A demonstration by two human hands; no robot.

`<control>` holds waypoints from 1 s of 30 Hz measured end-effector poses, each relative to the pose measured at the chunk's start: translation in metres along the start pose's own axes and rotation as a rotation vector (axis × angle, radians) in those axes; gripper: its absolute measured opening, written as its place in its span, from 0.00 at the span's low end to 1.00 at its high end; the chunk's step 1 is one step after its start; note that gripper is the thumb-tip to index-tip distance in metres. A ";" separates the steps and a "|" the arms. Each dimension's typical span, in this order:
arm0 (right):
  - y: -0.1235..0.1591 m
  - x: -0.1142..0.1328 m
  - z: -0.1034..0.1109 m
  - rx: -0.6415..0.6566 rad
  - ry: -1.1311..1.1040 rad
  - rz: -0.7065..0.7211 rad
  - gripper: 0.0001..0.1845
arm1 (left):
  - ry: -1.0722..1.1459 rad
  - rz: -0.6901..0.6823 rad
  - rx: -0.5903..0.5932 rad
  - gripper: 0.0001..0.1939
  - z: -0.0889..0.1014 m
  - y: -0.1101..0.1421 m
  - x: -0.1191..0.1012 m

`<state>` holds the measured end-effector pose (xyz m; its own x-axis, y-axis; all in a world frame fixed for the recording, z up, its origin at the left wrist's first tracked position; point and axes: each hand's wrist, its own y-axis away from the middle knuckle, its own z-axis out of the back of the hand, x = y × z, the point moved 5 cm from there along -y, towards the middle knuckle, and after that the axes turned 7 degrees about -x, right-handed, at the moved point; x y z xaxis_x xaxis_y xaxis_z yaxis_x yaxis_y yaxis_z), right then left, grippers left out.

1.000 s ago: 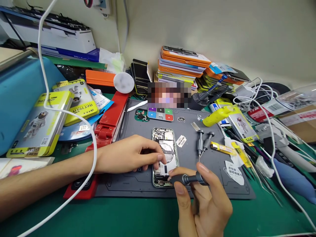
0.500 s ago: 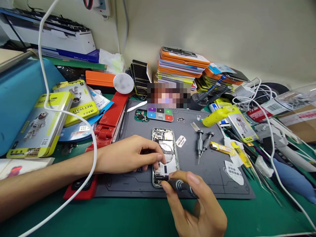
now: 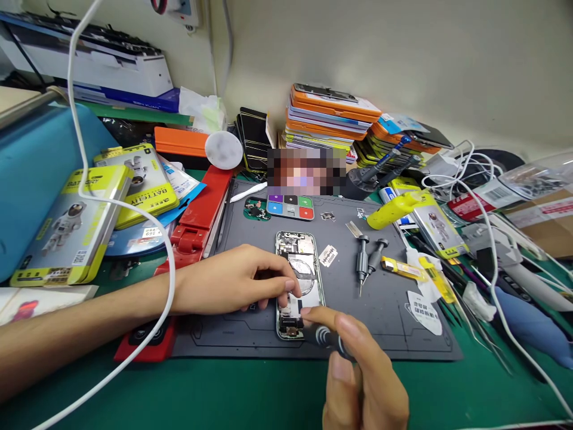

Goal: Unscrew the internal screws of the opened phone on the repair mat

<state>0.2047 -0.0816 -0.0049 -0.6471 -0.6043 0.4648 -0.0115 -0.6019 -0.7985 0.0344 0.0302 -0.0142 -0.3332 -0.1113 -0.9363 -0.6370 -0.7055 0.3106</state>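
An opened phone [image 3: 308, 286], its inner parts bare, lies lengthwise on a dark grey work mat [image 3: 376, 322]. My left hand [image 3: 250, 278] reaches in from the left, closed against the phone's left side, with thumb and forefinger tips together over its middle. At the phone's lower right corner, my right hand [image 3: 369, 370] grips a dark grey screwdriver [image 3: 326, 337] between fingers and thumb. The screwdriver's tip is blurred and partly hidden near the phone's bottom edge. Two similar screwdrivers [image 3: 362, 263] lie on the mat to the right.
A white cable [image 3: 168, 239] loops across my left forearm. A red clamp-like tool [image 3: 190, 233] and yellow battery boxes [image 3: 74, 224] are at the left. Behind the mat rises a stack of orange cases [image 3: 331, 113]. A yellow bottle [image 3: 394, 212] and tweezers [image 3: 478, 334] lie right.
My right thumb has moved down and away from the phone's lower end, uncovering more of it. The screwdriver has shifted slightly. My left hand is nearly still.
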 end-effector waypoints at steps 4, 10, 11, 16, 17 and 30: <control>0.005 0.000 -0.002 0.078 -0.009 0.010 0.35 | -0.004 0.003 -0.002 0.16 0.000 0.000 0.000; 0.003 0.001 -0.002 0.010 -0.001 0.023 0.36 | -0.005 0.002 0.004 0.18 0.000 0.001 0.000; 0.002 0.001 -0.003 0.010 -0.004 0.038 0.37 | -0.005 0.002 0.005 0.18 0.000 0.001 0.001; -0.005 0.000 -0.001 -0.013 -0.023 0.049 0.32 | -0.009 0.005 0.005 0.19 0.000 0.001 0.003; -0.006 0.001 0.001 -0.024 -0.015 0.066 0.30 | -0.013 0.002 0.003 0.19 0.000 0.001 0.003; -0.006 0.000 0.002 -0.064 0.035 0.027 0.33 | -0.018 -0.006 -0.002 0.21 0.000 0.000 0.001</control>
<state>0.2062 -0.0793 0.0004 -0.6741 -0.6008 0.4298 -0.0411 -0.5505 -0.8338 0.0341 0.0302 -0.0154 -0.3419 -0.0950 -0.9349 -0.6375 -0.7075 0.3051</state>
